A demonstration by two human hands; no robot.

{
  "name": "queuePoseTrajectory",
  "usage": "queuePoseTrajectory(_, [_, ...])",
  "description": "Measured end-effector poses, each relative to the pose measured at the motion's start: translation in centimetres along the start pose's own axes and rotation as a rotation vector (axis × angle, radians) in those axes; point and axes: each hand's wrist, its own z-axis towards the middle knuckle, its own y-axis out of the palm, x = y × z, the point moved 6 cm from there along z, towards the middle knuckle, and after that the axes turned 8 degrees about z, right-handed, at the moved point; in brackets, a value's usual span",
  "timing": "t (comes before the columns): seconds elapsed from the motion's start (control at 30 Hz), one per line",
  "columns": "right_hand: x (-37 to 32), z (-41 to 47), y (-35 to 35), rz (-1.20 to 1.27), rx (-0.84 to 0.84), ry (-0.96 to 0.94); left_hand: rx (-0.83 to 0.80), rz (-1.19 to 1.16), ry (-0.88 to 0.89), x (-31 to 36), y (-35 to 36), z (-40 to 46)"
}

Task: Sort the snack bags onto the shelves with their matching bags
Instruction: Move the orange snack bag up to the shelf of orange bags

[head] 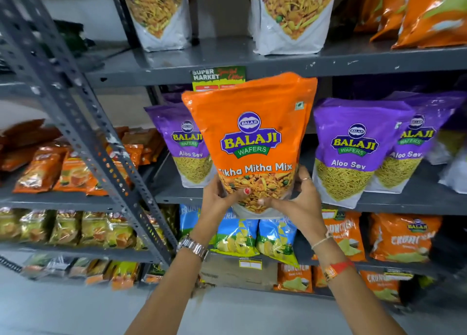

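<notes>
An orange Tikha Mitha Mix bag stands upright in mid-air in front of the middle shelf. My left hand grips its lower left corner and my right hand grips its lower right corner. Purple Aloo Sev bags stand on that shelf to the right, and another Aloo Sev bag shows behind on the left. On the top shelf stand bags with the same mixed snack showing; their upper parts are cut off.
Orange bags lean at the top right. Blue chip bags and orange Crunchem bags fill the lower shelf. A grey slotted rack post slants at the left, with small orange packets on the neighbouring rack.
</notes>
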Motion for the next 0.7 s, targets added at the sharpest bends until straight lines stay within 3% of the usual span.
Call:
queuePoseTrajectory(0.3, [-16.0,2.9,1.1,-0.032,-0.064,-0.213,0.172,0.029,0.270,14.8,-5.1,1.7])
queuePoseTrajectory(0.53, [-25.5,8.1,6.5,0.041,-0.055,-0.359,0.312,0.121,0.337,25.0,-11.2,6.3])
queuePoseTrajectory(0.7, [-29.6,12.2,10.8,0.031,-0.080,-0.384,0.333,0.151,0.318,27.8,-15.0,11.3])
